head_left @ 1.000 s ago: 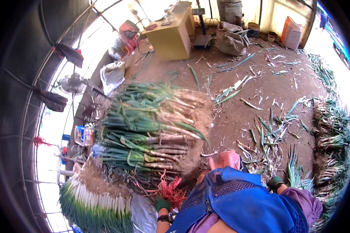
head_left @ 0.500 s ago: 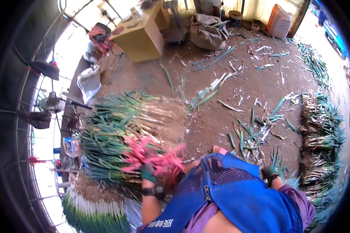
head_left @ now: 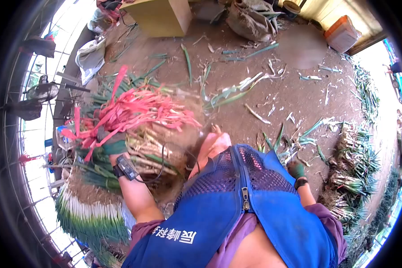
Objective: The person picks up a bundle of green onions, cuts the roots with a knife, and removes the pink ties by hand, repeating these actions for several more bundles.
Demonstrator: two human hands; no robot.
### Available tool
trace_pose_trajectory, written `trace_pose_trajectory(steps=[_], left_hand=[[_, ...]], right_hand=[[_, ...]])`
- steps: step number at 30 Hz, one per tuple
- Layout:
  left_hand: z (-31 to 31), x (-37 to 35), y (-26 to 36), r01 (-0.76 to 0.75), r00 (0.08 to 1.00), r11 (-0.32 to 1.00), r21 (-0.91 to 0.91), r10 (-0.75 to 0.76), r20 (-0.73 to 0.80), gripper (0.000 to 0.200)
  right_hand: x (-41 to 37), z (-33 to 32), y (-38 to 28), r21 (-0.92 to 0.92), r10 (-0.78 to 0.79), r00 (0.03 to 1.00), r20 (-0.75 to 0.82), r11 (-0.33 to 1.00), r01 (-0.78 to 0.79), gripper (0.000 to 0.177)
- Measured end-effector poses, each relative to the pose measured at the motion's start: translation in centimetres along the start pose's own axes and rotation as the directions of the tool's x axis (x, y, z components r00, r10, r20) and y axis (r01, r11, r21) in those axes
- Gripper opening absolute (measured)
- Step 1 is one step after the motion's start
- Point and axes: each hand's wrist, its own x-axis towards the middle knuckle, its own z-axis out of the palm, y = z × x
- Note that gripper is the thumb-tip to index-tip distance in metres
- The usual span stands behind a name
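Note:
Gloved in green and grey, my left hand (head_left: 112, 142) is closed on a bundle of pink-red strips (head_left: 140, 107) at the left. The strips spread over a pile of green onions (head_left: 145, 147) with pale stems and dark green leaves. A wrist device with a black cable sits just behind that hand. My right hand (head_left: 295, 169), in a green glove, hangs low at the right of the blue vest, near loose leaves on the soil. Its fingers are dark and small, and what they hold, if anything, cannot be made out.
Trimmed onions (head_left: 91, 216) stand in a dense row at lower left. More onion bundles (head_left: 350, 165) line the right side. A yellow box (head_left: 158, 18), a sack (head_left: 252, 20) and an orange-white bag (head_left: 341, 35) stand at the back. Leaf scraps litter the soil.
My left hand has moved forward and left with the pink-red strips, which now fan out over the upper part of the onion pile. The view has tilted downward and shifted.

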Motion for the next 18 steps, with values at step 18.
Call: trace_pose_trajectory(steps=[18], left_hand=[[-2.4,25.5,-10.3,0.264,0.920,0.818,0.511,-0.055,-0.388,0.035]], right_hand=[[21.2,-26.1,-8.0,0.654,0.481,0.807,0.343,0.494,-0.573,0.027]])
